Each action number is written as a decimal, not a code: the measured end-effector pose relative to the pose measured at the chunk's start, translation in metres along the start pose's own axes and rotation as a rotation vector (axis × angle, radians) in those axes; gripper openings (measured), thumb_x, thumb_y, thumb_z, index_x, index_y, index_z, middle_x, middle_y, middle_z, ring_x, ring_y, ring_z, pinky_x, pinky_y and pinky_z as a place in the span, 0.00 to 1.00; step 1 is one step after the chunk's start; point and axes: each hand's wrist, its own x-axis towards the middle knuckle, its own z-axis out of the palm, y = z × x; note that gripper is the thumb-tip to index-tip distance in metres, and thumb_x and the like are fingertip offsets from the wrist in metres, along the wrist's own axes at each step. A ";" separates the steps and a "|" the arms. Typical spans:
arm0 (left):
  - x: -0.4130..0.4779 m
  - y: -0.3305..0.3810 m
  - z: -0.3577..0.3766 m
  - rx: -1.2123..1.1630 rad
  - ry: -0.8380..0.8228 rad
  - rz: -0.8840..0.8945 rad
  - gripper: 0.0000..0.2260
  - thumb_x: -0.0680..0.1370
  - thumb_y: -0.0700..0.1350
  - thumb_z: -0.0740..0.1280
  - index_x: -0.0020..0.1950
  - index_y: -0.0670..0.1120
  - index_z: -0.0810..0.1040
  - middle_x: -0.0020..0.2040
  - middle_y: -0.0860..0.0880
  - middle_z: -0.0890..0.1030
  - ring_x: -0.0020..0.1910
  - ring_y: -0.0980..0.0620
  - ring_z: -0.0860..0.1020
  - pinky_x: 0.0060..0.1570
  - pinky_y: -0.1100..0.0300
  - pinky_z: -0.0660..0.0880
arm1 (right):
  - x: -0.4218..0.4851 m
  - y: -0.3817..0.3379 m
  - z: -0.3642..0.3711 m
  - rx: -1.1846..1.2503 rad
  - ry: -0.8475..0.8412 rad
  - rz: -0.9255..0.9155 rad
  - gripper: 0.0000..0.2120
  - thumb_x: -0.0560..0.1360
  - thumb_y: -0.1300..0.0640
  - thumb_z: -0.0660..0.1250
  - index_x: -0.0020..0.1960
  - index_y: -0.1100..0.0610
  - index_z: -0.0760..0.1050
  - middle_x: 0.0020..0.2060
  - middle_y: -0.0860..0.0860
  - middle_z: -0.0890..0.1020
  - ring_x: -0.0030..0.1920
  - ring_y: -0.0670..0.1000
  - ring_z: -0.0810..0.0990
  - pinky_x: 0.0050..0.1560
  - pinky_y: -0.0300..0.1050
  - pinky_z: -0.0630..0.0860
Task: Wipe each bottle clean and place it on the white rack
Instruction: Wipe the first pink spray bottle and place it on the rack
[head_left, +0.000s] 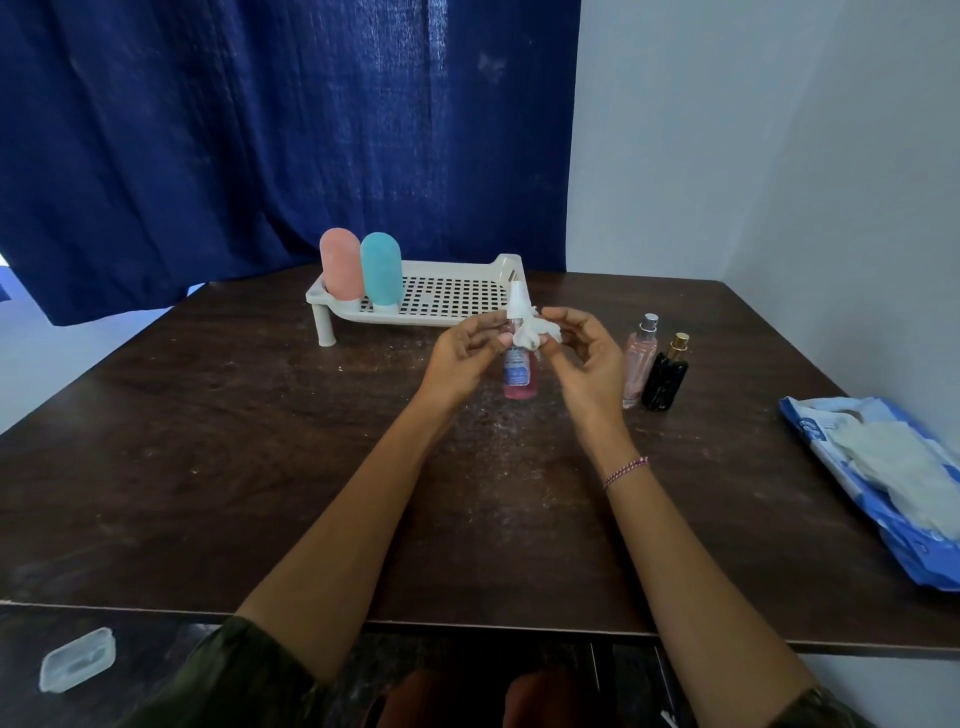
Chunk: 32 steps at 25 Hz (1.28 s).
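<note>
My left hand (465, 358) grips a small pink spray bottle (519, 376) with a white cap, held upright above the table. My right hand (584, 358) pinches a crumpled white wipe (532, 335) against the bottle's neck. Behind them stands the white rack (447, 299), with a pink bottle (340, 265) and a teal bottle (382, 270) upright at its left end. A clear pink perfume bottle (640, 364) and a black bottle (665, 376) with a gold cap stand on the table to the right of my right hand.
A blue pack of wipes (883, 478) lies open at the dark table's right edge. A small clear plastic lid (77, 660) sits low at the left, below the table edge. A blue curtain hangs behind the rack.
</note>
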 end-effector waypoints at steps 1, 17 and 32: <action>-0.001 0.001 0.000 -0.046 0.007 -0.022 0.12 0.78 0.37 0.64 0.61 0.45 0.74 0.58 0.42 0.80 0.56 0.47 0.79 0.56 0.54 0.78 | -0.001 0.001 0.001 -0.015 -0.013 0.009 0.13 0.73 0.65 0.68 0.56 0.56 0.77 0.55 0.52 0.80 0.57 0.46 0.78 0.54 0.38 0.76; 0.008 0.002 -0.008 -0.378 0.154 -0.144 0.09 0.77 0.34 0.64 0.54 0.45 0.70 0.61 0.37 0.76 0.56 0.42 0.79 0.51 0.51 0.79 | -0.006 0.005 0.006 -0.514 -0.226 -0.289 0.10 0.68 0.65 0.73 0.49 0.61 0.81 0.44 0.51 0.81 0.43 0.42 0.77 0.47 0.30 0.75; 0.001 0.006 -0.003 -0.482 0.002 -0.217 0.16 0.81 0.39 0.57 0.68 0.37 0.69 0.63 0.40 0.76 0.54 0.50 0.79 0.51 0.56 0.79 | -0.006 0.007 0.005 -0.391 -0.052 -0.214 0.10 0.69 0.64 0.72 0.50 0.58 0.81 0.45 0.48 0.80 0.43 0.38 0.77 0.43 0.28 0.73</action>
